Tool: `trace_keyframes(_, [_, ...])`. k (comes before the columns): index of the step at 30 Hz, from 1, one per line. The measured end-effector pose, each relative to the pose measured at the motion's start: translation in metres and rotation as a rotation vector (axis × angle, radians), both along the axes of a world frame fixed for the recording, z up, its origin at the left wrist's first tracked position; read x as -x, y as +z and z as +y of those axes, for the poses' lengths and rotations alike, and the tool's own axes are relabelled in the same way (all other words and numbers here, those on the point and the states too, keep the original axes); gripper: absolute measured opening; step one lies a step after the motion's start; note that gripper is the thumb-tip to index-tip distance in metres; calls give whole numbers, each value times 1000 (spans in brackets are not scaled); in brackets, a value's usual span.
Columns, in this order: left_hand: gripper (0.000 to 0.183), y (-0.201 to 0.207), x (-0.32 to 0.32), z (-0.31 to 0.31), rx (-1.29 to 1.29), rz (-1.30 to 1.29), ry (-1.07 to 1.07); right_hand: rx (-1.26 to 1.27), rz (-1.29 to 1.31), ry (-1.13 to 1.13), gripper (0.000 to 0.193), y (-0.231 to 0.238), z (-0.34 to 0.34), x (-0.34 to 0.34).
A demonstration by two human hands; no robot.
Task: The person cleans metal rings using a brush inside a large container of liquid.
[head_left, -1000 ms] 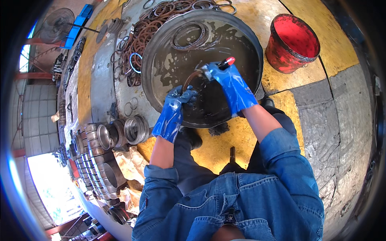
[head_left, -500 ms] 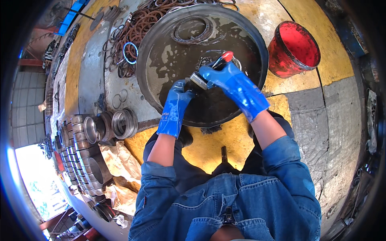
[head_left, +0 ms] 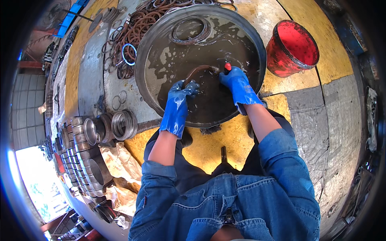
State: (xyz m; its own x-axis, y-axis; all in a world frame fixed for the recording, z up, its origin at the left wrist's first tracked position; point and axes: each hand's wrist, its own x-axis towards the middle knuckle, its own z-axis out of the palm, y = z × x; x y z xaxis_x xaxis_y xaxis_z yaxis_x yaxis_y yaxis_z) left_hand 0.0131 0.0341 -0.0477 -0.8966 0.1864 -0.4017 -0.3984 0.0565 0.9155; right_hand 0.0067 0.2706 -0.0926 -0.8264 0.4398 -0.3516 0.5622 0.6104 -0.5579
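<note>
My left hand (head_left: 180,91), in a wet blue rubber glove, is closed round the near end of a rusty brown metal ring (head_left: 198,70). The ring arcs up and away over the dark liquid in a wide round basin (head_left: 141,76). My right hand (head_left: 236,82), also gloved in blue, grips a paintbrush (head_left: 228,66) whose red handle end shows above the fingers. Its head is largely hidden, close to the ring's far side. More rings (head_left: 189,40) lie in the basin at the far side, partly in the liquid.
A heap of rusty rings (head_left: 138,32) lies beyond the basin's left side. A red bucket (head_left: 292,48) stands to the right. Metal cylinders (head_left: 93,130) and silvery rings (head_left: 124,124) are stacked at left, beside brown paper (head_left: 120,160). Worn yellow and grey plates cover the floor.
Both hands have drawn apart; the right has moved down and to the right with the brush, whose metal band no longer shows. The rusty ring now shows plainly in my left hand.
</note>
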Motion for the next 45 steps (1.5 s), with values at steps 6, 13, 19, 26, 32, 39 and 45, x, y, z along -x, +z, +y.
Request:
trace_keyframes(6, [37,-27,12,-9,-495,-338,234,463,441,291,25,76,-35,2])
trace_keyframes(13, [36,31,1,8,-123,-46,245,95,935,826,30,73,-57,-21])
trace_keyframes(19, [42,-1,-10,-26,117,134,-159,-263,851,1077,28,70,-63,-55])
trace_keyframes(26, [22,12,-7,-19,37,150,-155,-221,407,1298,31,68,-56,-84])
trace_keyframes(32, [28,-1,0,-16,-84,-50,-4,142,305,1134,25,47,-33,-78])
trace_keyframes(39, [21,1,3,-2,-43,-60,96,73,-48,367,25,43,-29,-52])
trace_keyframes(45, [27,17,26,-18,-192,4,294,1144,338,106,26,78,-51,-60])
